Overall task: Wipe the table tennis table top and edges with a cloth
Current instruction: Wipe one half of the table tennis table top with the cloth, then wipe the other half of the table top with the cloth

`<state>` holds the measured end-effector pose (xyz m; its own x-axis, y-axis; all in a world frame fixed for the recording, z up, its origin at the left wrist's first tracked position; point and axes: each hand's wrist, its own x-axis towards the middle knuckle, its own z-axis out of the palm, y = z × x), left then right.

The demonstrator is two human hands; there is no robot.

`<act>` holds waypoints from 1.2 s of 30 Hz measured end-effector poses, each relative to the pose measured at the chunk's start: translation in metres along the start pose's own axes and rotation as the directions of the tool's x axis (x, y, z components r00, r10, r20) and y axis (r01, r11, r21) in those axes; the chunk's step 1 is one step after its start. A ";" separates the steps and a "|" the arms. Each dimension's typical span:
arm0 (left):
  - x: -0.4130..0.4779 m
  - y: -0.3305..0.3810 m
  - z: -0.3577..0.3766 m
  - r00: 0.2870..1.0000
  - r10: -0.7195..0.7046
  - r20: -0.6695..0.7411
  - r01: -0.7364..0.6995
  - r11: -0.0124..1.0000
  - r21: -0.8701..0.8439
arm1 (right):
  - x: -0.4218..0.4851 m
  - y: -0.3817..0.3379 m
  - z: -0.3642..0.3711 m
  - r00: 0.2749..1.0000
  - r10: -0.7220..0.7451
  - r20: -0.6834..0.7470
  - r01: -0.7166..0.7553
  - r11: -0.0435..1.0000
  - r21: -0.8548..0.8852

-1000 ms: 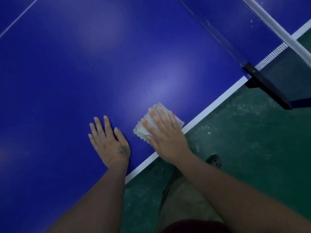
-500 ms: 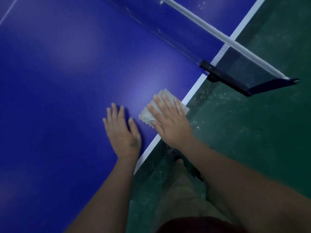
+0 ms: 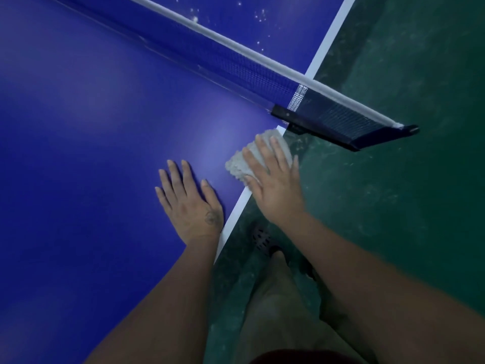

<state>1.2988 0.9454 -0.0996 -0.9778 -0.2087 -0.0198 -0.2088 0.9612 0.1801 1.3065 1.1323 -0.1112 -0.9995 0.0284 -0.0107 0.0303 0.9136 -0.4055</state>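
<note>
The blue table tennis table [image 3: 91, 127] fills the left of the head view, with a white stripe along its side edge [image 3: 236, 210]. A folded grey cloth [image 3: 237, 164] lies on that edge, close to the net post. My right hand [image 3: 273, 179] presses flat on the cloth with straight fingers, and its little finger hangs past the edge. To the left, my left hand [image 3: 189, 203] rests palm down on the blue top with its fingers spread.
The net [image 3: 249, 72] with its white top band crosses the table, and its black clamp [image 3: 341, 124] juts out over the green floor [image 3: 406, 206]. White specks dot the far half [image 3: 257, 17]. My leg and a dark sandal [image 3: 262, 239] stand beside the table.
My right hand has slid the cloth along the side edge toward the net post. My left hand followed along the top, and the view swung toward the net.
</note>
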 end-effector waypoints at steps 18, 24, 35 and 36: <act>-0.022 0.020 -0.036 0.946 -0.016 0.325 0.091 0.972 -0.216 | -0.091 0.049 -0.099 0.857 0.113 0.504 -0.345 0.851 0.396; -0.097 0.054 -0.079 0.876 0.149 0.459 0.077 0.896 -0.438 | -0.121 0.094 -0.175 0.823 0.392 0.411 -0.562 0.664 0.493; -0.171 0.191 -0.137 0.860 0.258 0.441 0.047 0.820 -0.571 | -0.115 0.166 -0.285 0.823 0.356 0.444 -0.561 0.377 0.738; -0.172 0.206 -0.138 0.867 0.243 0.435 0.060 0.816 -0.575 | -0.109 0.177 -0.292 0.828 0.344 0.442 -0.552 0.373 0.746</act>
<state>1.4260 1.1547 0.0768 -0.9064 0.1312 -0.4016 -0.2185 0.6681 0.7113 1.4217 1.4095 0.0849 -0.8184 0.1585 -0.5524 0.5623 0.0224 -0.8266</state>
